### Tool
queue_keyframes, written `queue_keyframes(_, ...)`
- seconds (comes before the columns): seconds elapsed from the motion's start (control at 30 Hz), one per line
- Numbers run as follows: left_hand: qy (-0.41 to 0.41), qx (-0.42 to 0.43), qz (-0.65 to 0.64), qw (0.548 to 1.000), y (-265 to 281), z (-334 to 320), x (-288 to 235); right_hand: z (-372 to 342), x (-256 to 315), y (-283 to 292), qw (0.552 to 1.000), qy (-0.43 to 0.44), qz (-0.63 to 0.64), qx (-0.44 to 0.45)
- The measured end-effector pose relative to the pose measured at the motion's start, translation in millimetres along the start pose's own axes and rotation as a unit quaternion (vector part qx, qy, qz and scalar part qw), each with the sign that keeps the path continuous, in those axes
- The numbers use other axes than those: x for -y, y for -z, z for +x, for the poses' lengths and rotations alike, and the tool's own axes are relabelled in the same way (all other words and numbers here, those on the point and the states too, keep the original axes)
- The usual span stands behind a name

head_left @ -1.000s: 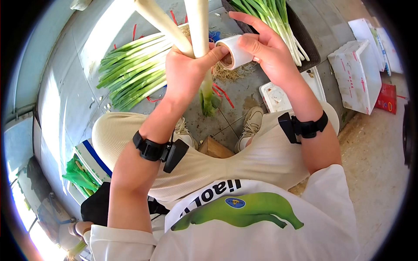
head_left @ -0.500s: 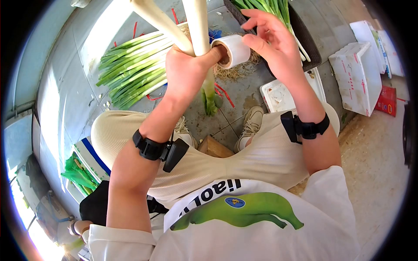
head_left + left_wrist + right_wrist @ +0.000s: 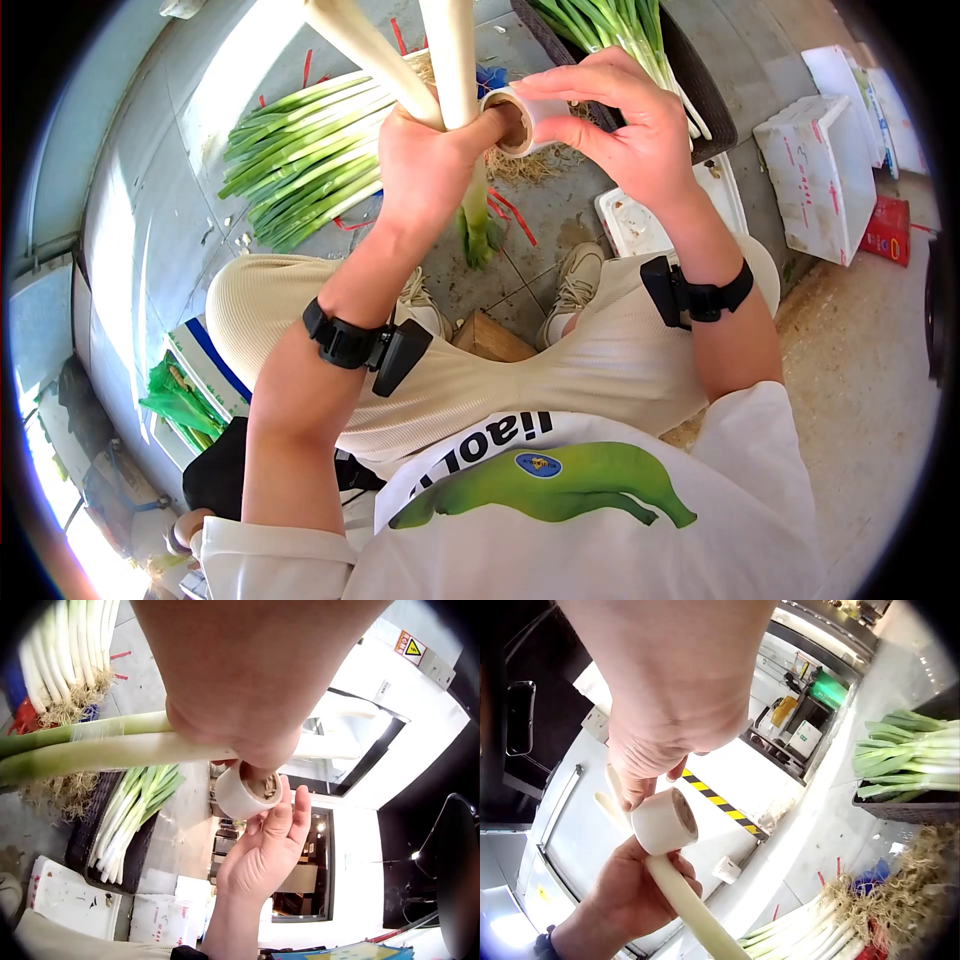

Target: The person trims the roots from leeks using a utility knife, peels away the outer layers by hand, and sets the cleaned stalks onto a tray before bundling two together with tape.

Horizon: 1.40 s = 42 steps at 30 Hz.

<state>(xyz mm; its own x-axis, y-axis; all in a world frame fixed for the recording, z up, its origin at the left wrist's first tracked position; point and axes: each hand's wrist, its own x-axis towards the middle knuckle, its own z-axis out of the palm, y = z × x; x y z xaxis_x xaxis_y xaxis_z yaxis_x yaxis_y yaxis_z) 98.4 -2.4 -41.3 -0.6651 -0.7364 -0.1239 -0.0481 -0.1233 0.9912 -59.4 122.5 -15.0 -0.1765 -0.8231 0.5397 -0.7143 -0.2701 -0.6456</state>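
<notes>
My left hand (image 3: 425, 165) grips two long green onions (image 3: 452, 60), their white ends up and their green leaves hanging below the fist. Its thumb reaches into the cardboard core of a roll of clear tape (image 3: 657, 826), which sits beside the stalks. With thumb and fingertips, my right hand (image 3: 640, 125) holds the roll's outer side from the right. Around both stalks, lower down, a band of clear film (image 3: 97, 730) shows in the left wrist view. My left fingers are mostly hidden behind the stalks in the head view.
A large bundle of green onions (image 3: 310, 160) lies on the tiled floor, with red ties around it. More onions fill a dark crate (image 3: 715, 90) at the far right. Near my right knee lies a white foam lid (image 3: 625, 225); white foam boxes (image 3: 815, 180) stand further right.
The right hand was beside the roll with its fingers spread; it has come down and left onto the roll. The left hand keeps its grip on the green onions.
</notes>
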Motion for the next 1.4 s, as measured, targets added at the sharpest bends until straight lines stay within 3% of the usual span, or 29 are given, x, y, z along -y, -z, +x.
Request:
queue_keyframes(0.13,0.005,0.009,0.034,0.999,0,0,-1,-4,-1,-4,0.998,-0.025,0.052,-0.032)
queue_keyframes(0.23,0.008,-0.005,-0.016,1.000,-1,2,5,-7,-6,-3,0.999,0.016,0.033,-0.034)
queue_keyframes(0.3,0.005,-0.001,-0.022,1.000,-3,3,6,-10,-7,-4,0.990,-0.046,0.122,-0.045)
queue_keyframes(0.4,0.004,0.000,-0.027,1.000,-7,0,2,-11,-3,1,0.984,-0.118,0.126,-0.033)
queue_keyframes(0.53,0.024,0.002,0.031,0.999,-9,-6,-10,-8,-6,1,0.974,-0.123,0.182,-0.058)
queue_keyframes(1.1,0.012,-0.006,0.089,0.996,-15,-9,-5,-14,-2,11,0.954,-0.198,0.220,0.046)
queue_keyframes(1.33,0.037,0.021,-0.002,0.999,-16,-9,0,-19,-1,6,0.966,-0.155,0.200,0.048)
queue_keyframes(1.4,0.043,-0.003,0.028,0.999,-17,-11,-2,-19,-1,-2,0.963,-0.140,0.229,-0.012)
